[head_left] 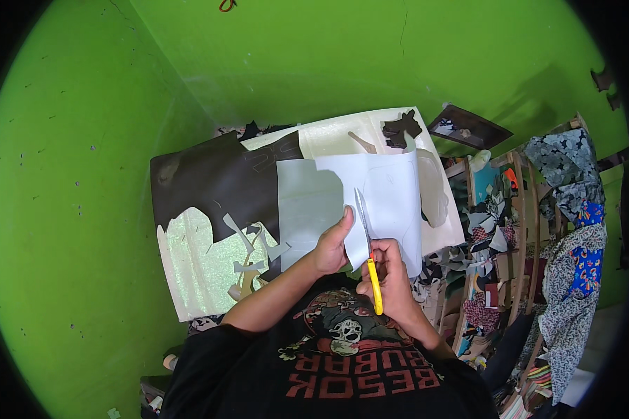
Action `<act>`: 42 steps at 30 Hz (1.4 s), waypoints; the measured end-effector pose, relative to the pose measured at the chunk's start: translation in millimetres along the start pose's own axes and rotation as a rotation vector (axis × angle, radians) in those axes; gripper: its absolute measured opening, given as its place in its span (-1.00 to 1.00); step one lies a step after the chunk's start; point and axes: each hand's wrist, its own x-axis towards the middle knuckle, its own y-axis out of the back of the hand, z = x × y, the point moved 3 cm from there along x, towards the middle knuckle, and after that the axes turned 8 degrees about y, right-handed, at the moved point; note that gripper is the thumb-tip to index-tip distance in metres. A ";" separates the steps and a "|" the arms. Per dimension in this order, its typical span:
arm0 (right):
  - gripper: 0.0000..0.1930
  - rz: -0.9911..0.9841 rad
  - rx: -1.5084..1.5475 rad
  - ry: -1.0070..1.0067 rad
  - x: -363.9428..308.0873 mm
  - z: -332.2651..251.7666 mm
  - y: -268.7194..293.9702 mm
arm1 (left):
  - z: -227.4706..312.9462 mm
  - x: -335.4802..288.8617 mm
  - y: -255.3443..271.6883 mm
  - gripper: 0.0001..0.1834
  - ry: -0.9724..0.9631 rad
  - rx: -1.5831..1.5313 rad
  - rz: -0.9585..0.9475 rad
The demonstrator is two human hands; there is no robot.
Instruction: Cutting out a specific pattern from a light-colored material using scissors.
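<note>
My right hand [393, 276] is closed round the yellow handles of a pair of scissors [375, 288]. Their metal blades point away from me and lie over a white sheet [391, 192]; whether they are parted I cannot tell. My left hand [333, 244] pinches the near left edge of that sheet, thumb on top and the other fingers hidden beneath. The sheet's right side curls upward, and faint drawn lines show on it. Below and left of it lies a grey-white piece [300, 199], partly in my shadow.
A dark brown sheet [210, 178] with outlines covers the left of a pale work board [440, 167]. Cut scraps [248, 258] lie near my left forearm. On the right stands a wooden rack [521, 237] full of scraps, with patterned cloth [573, 279] hanging. A green wall [293, 63] rises behind.
</note>
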 end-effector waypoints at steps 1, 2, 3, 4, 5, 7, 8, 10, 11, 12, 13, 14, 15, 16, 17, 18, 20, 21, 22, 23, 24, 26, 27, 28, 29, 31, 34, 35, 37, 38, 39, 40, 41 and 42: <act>-0.18 0.000 -0.001 0.000 0.0 0.6 -0.2 | -0.9 -0.1 0.3 -0.22 0.000 -0.001 -0.001; -0.22 0.001 0.054 0.005 -0.1 2.0 -0.6 | -2.4 0.1 1.7 -0.21 0.007 -0.005 0.001; -0.25 0.001 0.109 0.010 -0.2 2.4 -0.9 | -3.8 0.2 2.9 -0.21 0.014 -0.008 0.003; -0.25 0.001 0.109 0.009 -0.6 2.7 -0.9 | -5.5 0.3 3.8 -0.21 0.013 -0.009 0.003; -0.28 0.006 0.212 -0.045 -1.2 4.5 -1.2 | -7.6 0.6 4.8 -0.21 0.022 -0.024 0.015; -0.30 0.010 0.316 -0.100 -1.3 4.3 -0.9 | -9.9 0.0 5.5 -0.22 0.028 -0.039 0.028; -0.31 -0.030 0.362 -0.125 -1.1 1.2 -1.3 | -10.6 -0.5 5.4 -0.25 0.030 -0.050 0.024; -0.32 -0.069 0.407 -0.150 -0.8 0.6 -3.2 | -11.3 -1.3 4.2 -0.28 0.031 -0.062 0.020; -0.32 -0.056 0.423 -0.128 -0.3 2.1 -4.6 | -12.1 -1.4 2.7 -0.28 0.057 -0.004 0.020; -0.32 -0.043 0.438 -0.105 -0.1 3.5 -5.2 | -13.0 -1.6 1.8 -0.29 0.083 0.055 0.021; -0.32 -0.044 0.438 -0.105 -0.2 4.6 -5.6 | -14.3 -1.7 5.0 -0.29 0.082 0.055 0.022; -0.32 -0.045 0.438 -0.097 -0.6 5.3 -6.1 | -17.8 -1.2 10.8 -0.28 0.108 0.108 0.010; -0.31 -0.046 0.437 -0.089 -0.7 6.1 -6.4 | -20.7 -1.1 14.5 -0.27 0.135 0.160 -0.002; -0.31 -0.047 0.437 -0.089 -0.6 8.4 -5.7 | -23.7 -1.1 15.1 -0.27 0.134 0.160 -0.002; -0.29 -0.061 0.418 -0.072 -0.6 10.5 -4.2 | -27.6 -0.9 16.3 -0.28 0.143 0.177 0.068; -0.27 -0.076 0.399 -0.055 -0.6 11.2 -3.1 | -29.8 -1.1 18.0 -0.29 0.152 0.193 0.137; -0.23 -0.059 0.396 -0.084 -1.3 11.9 -0.4 | -26.7 -1.1 16.9 -0.30 0.155 0.162 0.095; -0.20 -0.044 0.393 -0.113 -1.5 12.2 0.5 | -24.9 -1.0 14.7 -0.30 0.156 0.131 0.054; -0.20 -0.043 0.393 -0.113 -0.5 8.5 1.1 | -22.6 -0.8 10.0 -0.30 0.157 0.131 0.054; -0.18 -0.020 0.336 -0.120 0.7 2.5 2.8 | -18.4 -0.6 2.8 -0.31 0.120 0.048 0.054; -0.16 0.003 0.279 -0.127 2.3 -0.4 4.5 | -16.0 -0.4 -0.7 -0.32 0.084 -0.036 0.054; -0.15 -0.027 0.100 -0.058 4.8 -0.7 12.4 | -18.2 -1.4 6.7 -0.33 0.063 -0.052 0.005; -0.14 -0.058 -0.079 0.010 6.1 -2.2 15.0 | -19.5 -2.0 11.5 -0.34 0.041 -0.069 -0.044; -0.14 -0.060 -0.078 0.010 7.6 -5.8 14.9 | -20.6 -2.3 17.6 -0.34 0.040 -0.069 -0.042; -0.12 -0.079 -0.138 -0.015 8.5 -12.3 14.3 | -19.0 -2.6 23.8 -0.34 -0.031 -0.020 -0.023; -0.11 -0.094 -0.200 -0.042 8.9 -19.5 15.1 | -11.4 1.2 16.5 -0.36 -0.150 -0.084 0.068; -0.11 -0.147 -0.274 -0.060 8.9 -25.4 16.6 | 24.1 -2.1 3.3 -0.43 -0.255 -0.251 -0.048; -0.11 -0.169 -0.302 -0.060 9.1 -26.7 16.3 | 23.8 -0.2 11.0 -0.42 -0.222 -0.278 0.044; -0.11 -0.192 -0.330 -0.060 9.7 -26.8 17.2 | 30.6 0.9 8.0 -0.41 -0.194 -0.265 0.107; -0.10 -0.213 -0.314 -0.079 9.6 -25.2 18.4 | 32.1 0.5 7.6 -0.40 -0.165 -0.252 0.170; -0.10 -0.235 -0.299 -0.097 9.4 -23.2 19.6 | 32.5 -0.4 8.0 -0.40 -0.166 -0.252 0.170; -0.10 -0.236 -0.299 -0.097 9.1 -21.1 21.6 | 32.3 -1.0 8.0 -0.40 -0.143 -0.249 0.158; -0.10 -0.255 -0.245 -0.082 8.4 -18.3 22.7 | 32.0 -1.4 7.8 -0.40 -0.119 -0.245 0.146; -0.10 -0.274 -0.190 -0.068 7.9 -15.4 23.2 | 32.6 -1.8 6.5 -0.40 -0.121 -0.245 0.146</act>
